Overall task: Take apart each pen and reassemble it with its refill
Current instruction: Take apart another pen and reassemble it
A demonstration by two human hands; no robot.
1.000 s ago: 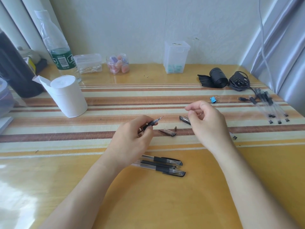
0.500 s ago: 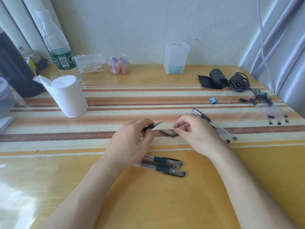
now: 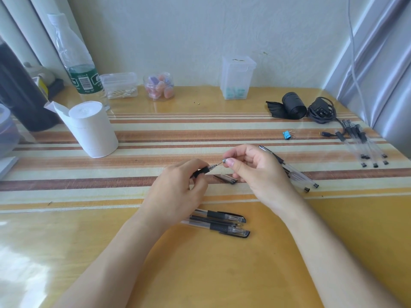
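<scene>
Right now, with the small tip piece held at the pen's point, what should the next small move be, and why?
Probably slide the tip piece down over the refill point and twist it onto the pen. The right hand pinches it at the exposed point, while the left hand steadies the barrel by its black grip. The cap lies unused on the table.

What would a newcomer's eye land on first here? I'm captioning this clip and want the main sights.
First, the two hands meeting mid-table: the left hand holds a pen body while the right hand pinches a small tip piece at its point. Next, the capped pens lying near the table's front edge, just under the left hand. Then the white paper roll standing upright at the left.
</scene>
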